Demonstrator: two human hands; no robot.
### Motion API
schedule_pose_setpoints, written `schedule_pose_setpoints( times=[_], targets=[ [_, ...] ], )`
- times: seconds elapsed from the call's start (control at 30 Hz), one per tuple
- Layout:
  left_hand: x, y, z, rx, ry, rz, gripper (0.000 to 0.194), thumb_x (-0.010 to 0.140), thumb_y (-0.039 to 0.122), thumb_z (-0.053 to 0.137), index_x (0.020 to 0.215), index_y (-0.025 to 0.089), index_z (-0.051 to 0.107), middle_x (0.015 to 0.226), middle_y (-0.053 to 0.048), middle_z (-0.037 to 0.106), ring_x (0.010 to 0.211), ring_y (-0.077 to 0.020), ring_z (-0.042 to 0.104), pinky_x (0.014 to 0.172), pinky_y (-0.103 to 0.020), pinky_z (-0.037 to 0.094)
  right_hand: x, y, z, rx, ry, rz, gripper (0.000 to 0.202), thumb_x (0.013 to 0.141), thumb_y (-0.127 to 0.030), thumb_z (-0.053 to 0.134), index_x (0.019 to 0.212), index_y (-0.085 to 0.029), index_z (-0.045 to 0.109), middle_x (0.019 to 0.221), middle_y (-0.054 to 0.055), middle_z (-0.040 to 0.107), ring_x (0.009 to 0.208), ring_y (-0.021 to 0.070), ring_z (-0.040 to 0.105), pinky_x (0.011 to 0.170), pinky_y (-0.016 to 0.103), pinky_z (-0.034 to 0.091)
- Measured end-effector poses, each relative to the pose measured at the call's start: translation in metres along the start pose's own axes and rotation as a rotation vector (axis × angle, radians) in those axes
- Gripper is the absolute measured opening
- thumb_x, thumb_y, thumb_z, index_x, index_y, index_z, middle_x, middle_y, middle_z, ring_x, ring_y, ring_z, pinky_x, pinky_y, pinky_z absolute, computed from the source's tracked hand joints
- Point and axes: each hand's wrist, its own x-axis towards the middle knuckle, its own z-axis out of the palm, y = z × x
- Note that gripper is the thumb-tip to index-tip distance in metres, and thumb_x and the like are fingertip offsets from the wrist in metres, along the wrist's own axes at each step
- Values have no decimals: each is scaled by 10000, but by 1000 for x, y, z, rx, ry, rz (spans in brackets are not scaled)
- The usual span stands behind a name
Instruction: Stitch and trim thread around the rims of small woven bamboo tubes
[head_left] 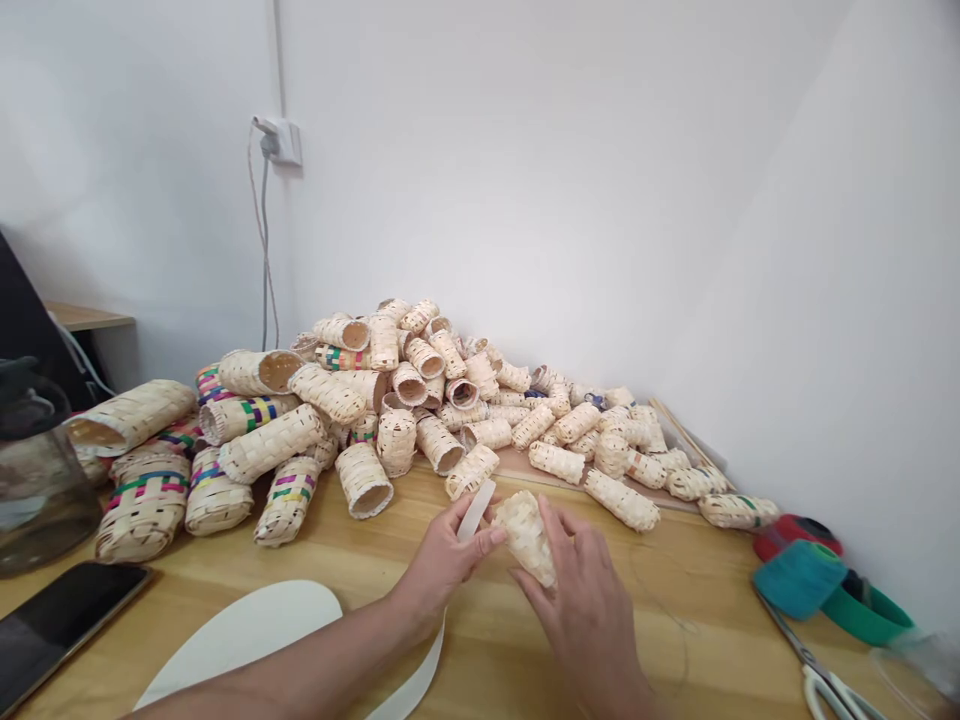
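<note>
A small pale woven tube (527,538) is held above the wooden table in my right hand (589,590), whose fingers wrap round its right side. Close to the tube's left side, my left hand (442,560) pinches a white flat strip (475,510) between thumb and fingers. The strip's short end sticks up past the thumb, and its longer part hangs below the hand and curves down to the table's front. Behind both hands lies a large pile of woven tubes (409,385), some plain and some with coloured bands.
A phone (69,625) and a glass jar (41,480) stand at the left, near a white oval sheet (240,630). At the right are scissors (806,655), a blue roll (799,578) and a green ring (870,610). A wall socket (285,143) is behind.
</note>
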Motion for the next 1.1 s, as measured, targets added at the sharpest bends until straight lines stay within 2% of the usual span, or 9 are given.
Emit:
schedule_pose_setpoints(
  times=[0.07,0.13,0.27,0.37,0.43,0.53,0.67,0.83,1.1],
  targets=[
    [0,3,0,74,-1,90,459,626,413,771,995,160,668,902,-49,612,635,-103,493,504,-181,334,-1,-2,2,3,8,4,669,886,-509,442,1443,-236,189,1073,155,525,930,323,520,755,453,484],
    [2,5,-2,133,-22,157,343,648,392,758,890,154,715,961,-74,616,757,-151,520,577,-195,375,-3,-5,4,46,-6,8,676,875,-530,447,1438,-242,205,1078,156,521,938,327,514,762,467,484],
    [6,9,-9,157,-85,139,295,680,420,720,801,152,723,941,-58,614,589,-94,441,484,-191,308,-4,-7,4,329,-126,74,622,882,-521,459,1413,-272,254,1128,126,517,1001,299,516,809,440,490],
    [8,13,-14,178,-129,75,299,678,425,720,770,142,702,822,-29,602,484,-52,323,439,-184,235,0,1,-2,686,-254,212,510,937,-460,370,1396,-254,292,1035,78,554,889,209,578,734,324,530],
    [8,17,-16,202,-157,64,290,676,421,722,747,141,692,764,-14,576,477,-49,304,439,-181,225,4,11,-6,793,-273,291,467,944,-435,352,1371,-247,352,994,61,567,842,180,592,701,285,536],
    [5,23,-17,246,-214,115,269,688,416,711,732,151,699,789,-29,576,528,-75,377,461,-182,264,9,22,-11,720,-192,255,422,920,-418,423,1311,-265,458,1136,75,552,997,217,558,841,355,503],
    [1,29,-15,340,-322,207,242,747,397,663,751,162,722,837,-71,600,694,-154,504,548,-204,353,11,22,-12,654,-170,67,332,921,-360,454,1232,-278,539,1243,66,533,1167,236,465,973,399,417],
    [-3,29,-9,417,-353,265,224,767,352,652,704,146,710,768,-69,593,747,-183,543,697,-260,406,12,15,-14,651,-164,-3,220,932,-296,446,1087,-266,599,1122,52,587,1087,205,512,930,356,426],
    [-7,27,-2,452,-336,336,170,766,269,649,671,132,682,726,-63,577,692,-162,524,630,-243,387,14,9,-25,640,-190,18,137,914,-282,465,886,-238,592,1049,41,562,1021,195,524,873,314,428]
  ],
)
